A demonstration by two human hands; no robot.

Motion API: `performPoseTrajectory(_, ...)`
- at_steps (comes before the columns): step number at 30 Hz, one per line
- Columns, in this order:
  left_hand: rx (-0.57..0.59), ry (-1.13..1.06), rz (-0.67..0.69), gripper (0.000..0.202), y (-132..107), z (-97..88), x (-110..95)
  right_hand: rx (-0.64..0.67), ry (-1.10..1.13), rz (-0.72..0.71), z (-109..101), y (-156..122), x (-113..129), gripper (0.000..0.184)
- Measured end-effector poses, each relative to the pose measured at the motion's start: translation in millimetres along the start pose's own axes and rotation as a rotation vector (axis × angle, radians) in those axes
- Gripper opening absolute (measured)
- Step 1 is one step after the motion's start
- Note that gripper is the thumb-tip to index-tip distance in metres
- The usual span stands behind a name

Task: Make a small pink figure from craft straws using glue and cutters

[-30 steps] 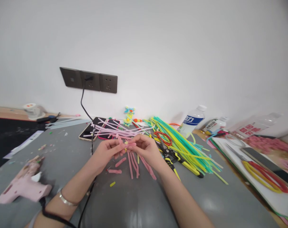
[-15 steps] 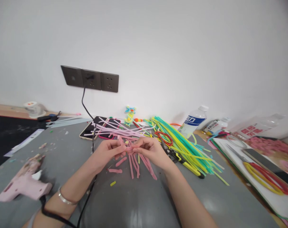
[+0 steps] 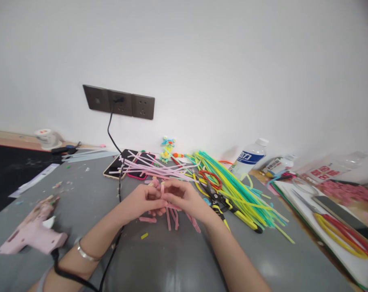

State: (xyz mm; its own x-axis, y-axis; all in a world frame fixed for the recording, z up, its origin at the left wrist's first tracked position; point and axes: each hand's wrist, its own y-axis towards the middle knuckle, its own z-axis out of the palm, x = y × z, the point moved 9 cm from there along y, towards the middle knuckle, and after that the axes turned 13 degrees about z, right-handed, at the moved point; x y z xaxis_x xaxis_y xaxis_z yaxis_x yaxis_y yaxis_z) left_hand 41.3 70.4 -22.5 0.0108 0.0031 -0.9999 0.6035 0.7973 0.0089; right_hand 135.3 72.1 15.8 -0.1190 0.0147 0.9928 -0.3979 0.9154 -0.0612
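Both hands meet over the grey table. My left hand [image 3: 146,199], a silver bangle on its wrist, is closed on a pink pipe cleaner [image 3: 162,190]. My right hand [image 3: 184,198] pinches the same piece from the other side. Fingers cover much of it, so its full shape is hidden. Beneath and behind the hands lie cut pink pipe cleaner stems [image 3: 193,222] and a short pink piece [image 3: 148,220]. Beyond them is a spread of pale pink pipe cleaners [image 3: 147,164]. A small yellow piece [image 3: 144,235] rests nearer to me.
A pink glue gun [image 3: 33,235] with a black cord lies at left. Right of my hands are black-and-yellow pliers [image 3: 219,198] and green and yellow pipe cleaners [image 3: 238,190]. A bottle [image 3: 249,158] stands by the wall; scissors [image 3: 339,235] lie far right. Phones [image 3: 113,169] sit behind.
My hands have turned the pink piece from lying crosswise to pointing upward, and my right fingers have curled in closer. The view has shifted slightly, uncovering more of the pliers.
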Motion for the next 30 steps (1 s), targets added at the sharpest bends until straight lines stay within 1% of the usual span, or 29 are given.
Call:
performPoseTrajectory(3,-0.008,-0.005,-0.015,0.024,0,-1.0,2,-0.040,0.028,-0.013,5,1,0,0.023)
performPoseTrajectory(7,-0.028,-0.039,0.033,0.028,2,-6.2,-1,-0.149,0.048,-0.089,-5,0,3,0.023)
performPoseTrajectory(10,-0.076,-0.094,0.066,0.032,3,-12.2,-2,-0.248,0.043,-0.150,-14,-3,8,0.022)
performPoseTrajectory(12,-0.116,-0.128,0.071,0.034,3,-16.0,-1,-0.294,0.030,-0.189,-16,-6,11,0.021)
performPoseTrajectory(15,-0.167,-0.170,0.062,0.036,2,-19.2,-1,-0.323,-0.007,-0.229,-14,-9,15,0.021)
performPoseTrajectory(20,-0.176,-0.202,0.055,0.035,1,-18.1,-3,-0.390,-0.084,-0.239,-17,-12,18,0.019)
performPoseTrajectory(22,-0.185,-0.200,0.062,0.034,2,-19.5,-3,-0.397,-0.078,-0.216,-18,-11,17,0.017)
performPoseTrajectory(24,-0.199,-0.172,0.077,0.033,2,-22.0,-4,-0.367,-0.031,-0.184,-19,-9,13,0.015)
performPoseTrajectory(27,-0.208,-0.058,0.118,0.033,3,-25.6,-9,-0.304,0.062,-0.133,-17,-4,5,0.015)
performPoseTrajectory(30,-0.225,0.038,0.167,0.032,4,-27.6,-16,-0.299,0.093,-0.093,-17,0,0,0.019)
